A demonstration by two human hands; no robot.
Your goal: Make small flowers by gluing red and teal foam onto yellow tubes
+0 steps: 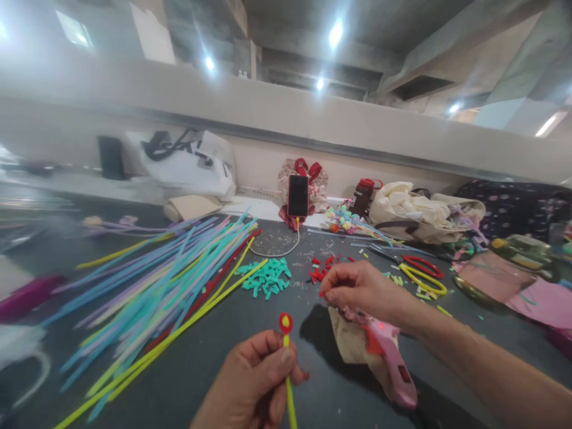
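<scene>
My left hand (261, 381), low in the middle, pinches a yellow pipe cleaner (289, 396) upright. A small red ring (285, 323) with a yellow centre tops it. My right hand (364, 292) is closed, with a small red piece (322, 294) showing at its fingertips. Just below that hand, a pink glue gun (399, 372) with its red light lit lies on a beige scrap (348, 339); the hand partly hides its nozzle end. Short red pieces (318, 273) lie scattered beyond my right fingertips. Left of them is a heap of short teal pieces (267, 277).
Long coloured pipe cleaners (179, 286) spread over the left of the dark table. Scissors (422, 275) with red and yellow handles lie at right. A phone (298, 195) on a white cable stands at the back, near a dark bottle (363, 196) and a cloth bag (417, 208).
</scene>
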